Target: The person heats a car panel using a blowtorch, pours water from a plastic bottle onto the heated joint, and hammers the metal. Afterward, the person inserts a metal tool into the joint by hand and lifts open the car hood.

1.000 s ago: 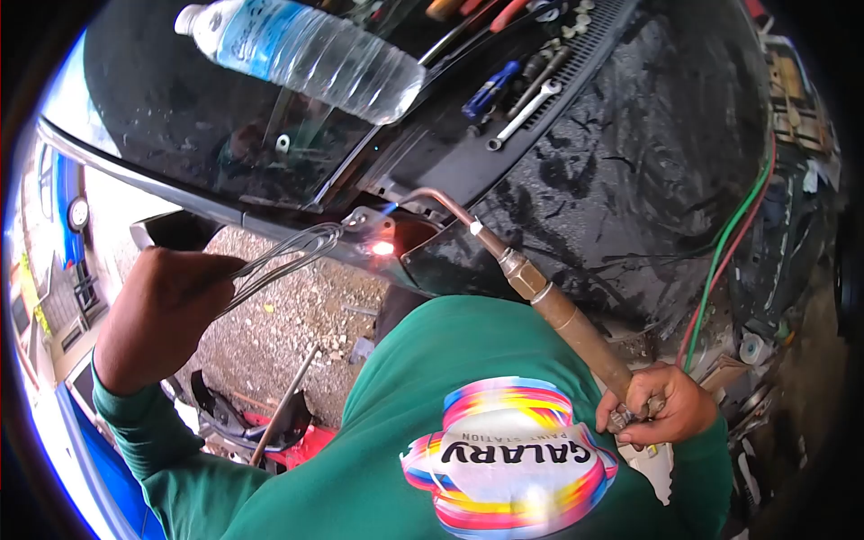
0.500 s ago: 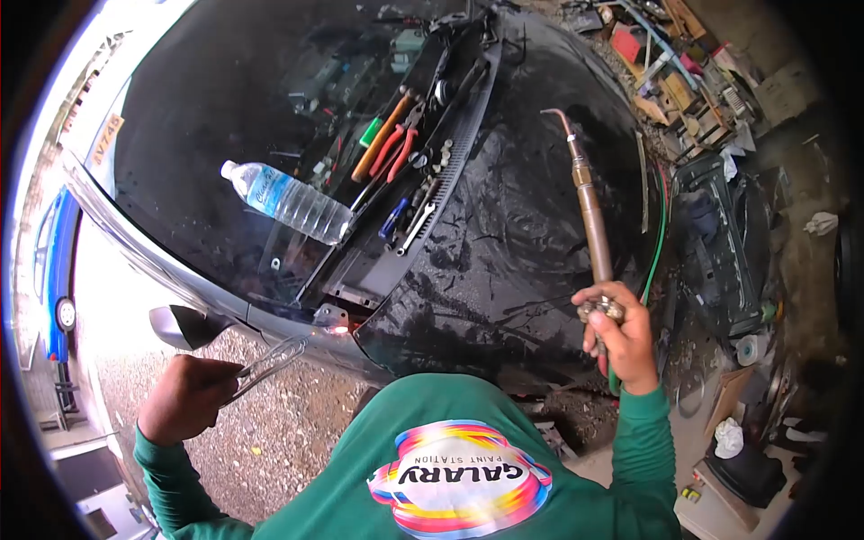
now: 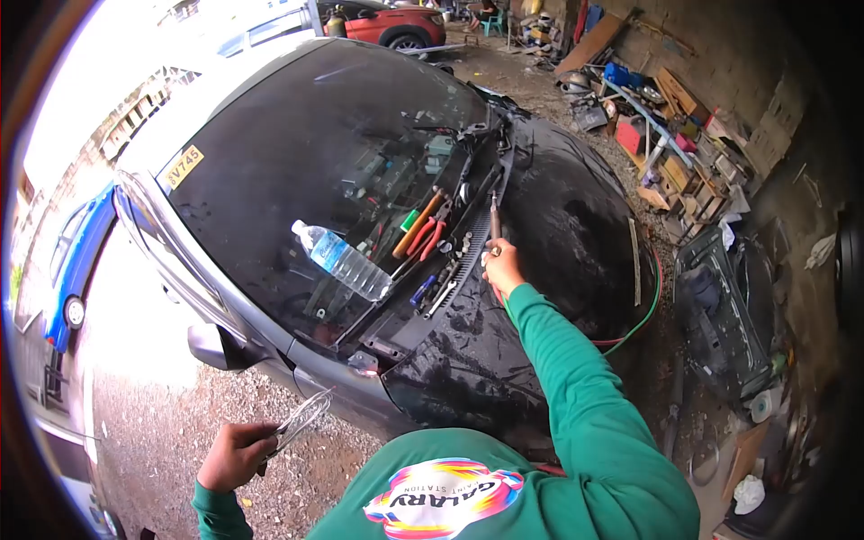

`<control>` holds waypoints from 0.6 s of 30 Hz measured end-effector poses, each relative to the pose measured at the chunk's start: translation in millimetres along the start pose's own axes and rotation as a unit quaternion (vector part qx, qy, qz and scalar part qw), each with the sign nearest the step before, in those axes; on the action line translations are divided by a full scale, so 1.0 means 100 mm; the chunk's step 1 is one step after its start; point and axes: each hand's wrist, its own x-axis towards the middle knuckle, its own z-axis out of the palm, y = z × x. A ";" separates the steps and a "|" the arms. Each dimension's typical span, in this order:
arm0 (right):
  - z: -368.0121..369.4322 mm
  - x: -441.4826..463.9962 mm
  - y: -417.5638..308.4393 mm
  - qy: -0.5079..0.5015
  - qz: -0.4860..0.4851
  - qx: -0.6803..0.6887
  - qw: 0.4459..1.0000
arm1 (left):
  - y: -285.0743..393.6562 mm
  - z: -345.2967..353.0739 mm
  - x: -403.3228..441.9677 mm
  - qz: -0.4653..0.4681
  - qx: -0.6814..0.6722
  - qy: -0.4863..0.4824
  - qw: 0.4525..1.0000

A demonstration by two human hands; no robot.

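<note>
My right hand is closed around the handle of a gas torch, reaching out over the hood beside the cowl. The torch's nozzle points away, toward the wiper area. Low on the left, my left hand grips a looped bundle of thin metal wire, held over the gravel beside the fender. At the windshield's base lie a hammer, red-handled pliers, a blue-handled screwdriver and a wrench. A water bottle rests on the glass.
The dusty dark car hood fills the middle. A side mirror juts out at left. Red and green hoses trail off the hood's right side. Scrap wood and parts line the wall. Blue and red cars stand farther off.
My right hand has swung the torch forward and left, from over the near hood to the cowl. My left hand, still holding the wire, sits lower. The view has tilted up.
</note>
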 end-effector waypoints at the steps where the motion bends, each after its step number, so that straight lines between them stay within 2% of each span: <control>1: 0.17 0.25 0.18 -0.004 -0.007 0.000 1.000 | -0.12 0.00 -0.04 0.003 -0.078 0.030 0.996; 3: 0.52 0.69 0.57 0.090 -0.130 -0.107 0.982 | -0.38 -0.05 -0.10 0.005 -0.137 0.055 0.989; 6: 0.53 0.48 0.06 0.076 -0.056 -0.171 0.981 | -0.64 -0.19 -0.13 0.060 -0.217 0.155 0.962; 9: 0.57 0.46 -0.05 0.045 -0.028 -0.293 0.955 | -0.80 -0.42 -0.04 0.108 -0.234 0.195 0.946; 10: 0.57 0.38 -0.09 0.040 -0.015 -0.292 0.955 | -0.82 -0.50 0.01 0.111 -0.229 0.211 0.944; 12: 0.60 0.43 0.02 0.061 -0.023 -0.378 0.924 | -0.89 -0.62 0.18 0.142 -0.251 0.241 0.927; 13: 0.58 0.49 0.12 0.060 -0.039 -0.389 0.918 | -0.96 -0.71 0.28 0.158 -0.258 0.254 0.919; 14: 0.53 0.45 0.03 0.026 -0.014 -0.367 0.930 | -0.93 -0.79 0.34 0.166 -0.254 0.249 0.920; 15: 0.54 0.38 0.00 0.048 -0.019 -0.388 0.920 | -0.99 -0.87 0.44 0.183 -0.262 0.250 0.914; 17: 0.60 0.22 -0.13 0.123 -0.122 -0.429 0.887 | -1.02 -1.02 0.66 0.219 -0.265 0.278 0.897; 18: 0.68 0.10 -0.30 0.103 -0.199 -0.376 0.899 | -1.01 -1.10 0.78 0.227 -0.259 0.301 0.889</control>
